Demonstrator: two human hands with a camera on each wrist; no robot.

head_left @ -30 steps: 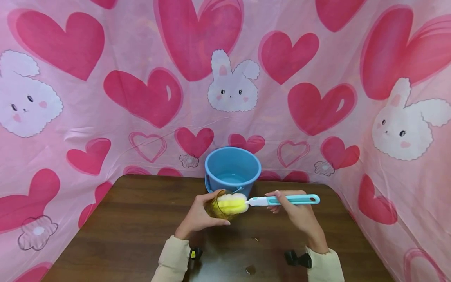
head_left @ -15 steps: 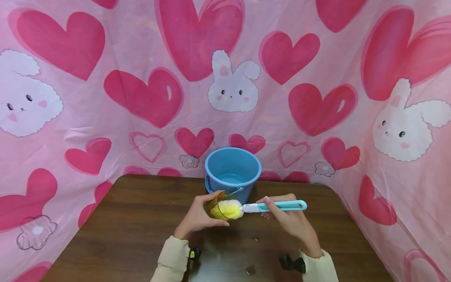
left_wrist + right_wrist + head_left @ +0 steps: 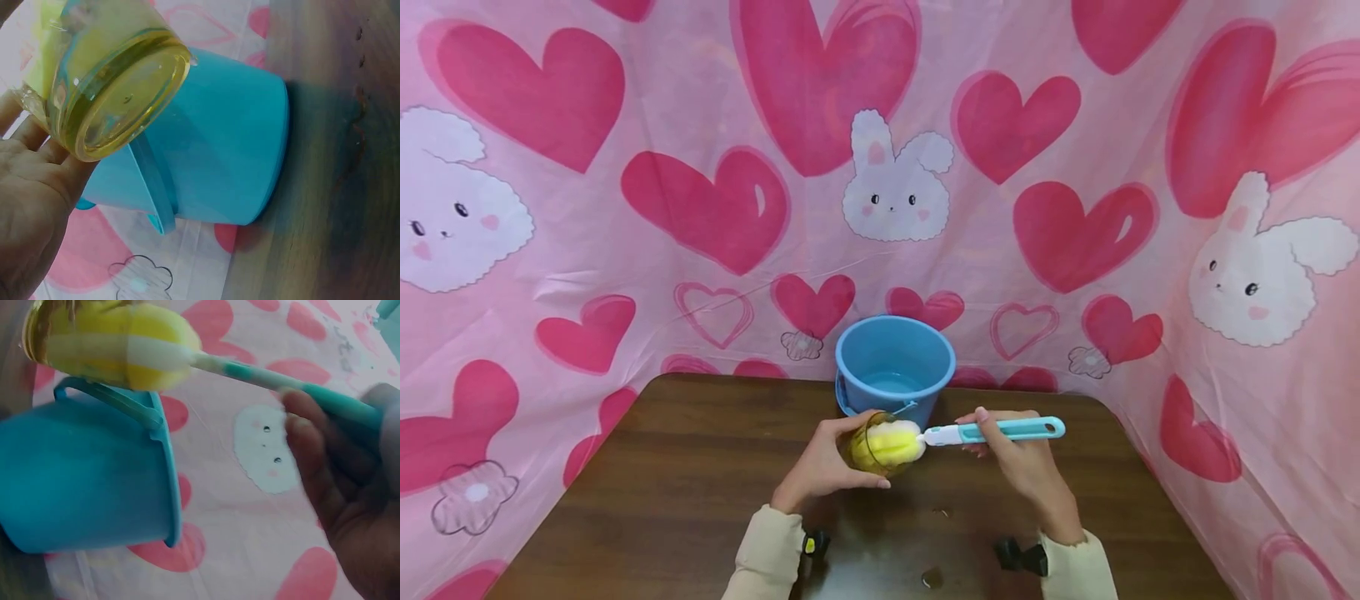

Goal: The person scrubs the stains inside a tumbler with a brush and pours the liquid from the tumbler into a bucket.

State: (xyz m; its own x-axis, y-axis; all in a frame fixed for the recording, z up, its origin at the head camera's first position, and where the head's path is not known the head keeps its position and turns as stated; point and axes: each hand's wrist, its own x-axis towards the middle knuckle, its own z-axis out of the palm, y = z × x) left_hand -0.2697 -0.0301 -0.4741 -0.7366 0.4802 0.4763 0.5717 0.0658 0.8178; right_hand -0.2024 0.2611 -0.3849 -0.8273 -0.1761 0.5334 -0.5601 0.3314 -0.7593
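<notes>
My left hand grips an amber glass cup on its side above the table, its mouth turned right. A sponge bottle brush with a teal and white handle is pinched in my right hand. Its yellow and white sponge head sits partly inside the cup, the rest sticking out of the mouth. In the left wrist view the cup's round base faces the camera. Just behind the cup stands a blue bucket with its handle folded down.
The brown wooden table has small wet spots near its front. Pink cloth with hearts and rabbits hangs behind and at both sides. The bucket stands close to the back edge.
The right hand has moved the brush left into the cup, then partly back right. The left hand holds the cup nearly in place, and the bucket has stayed put.
</notes>
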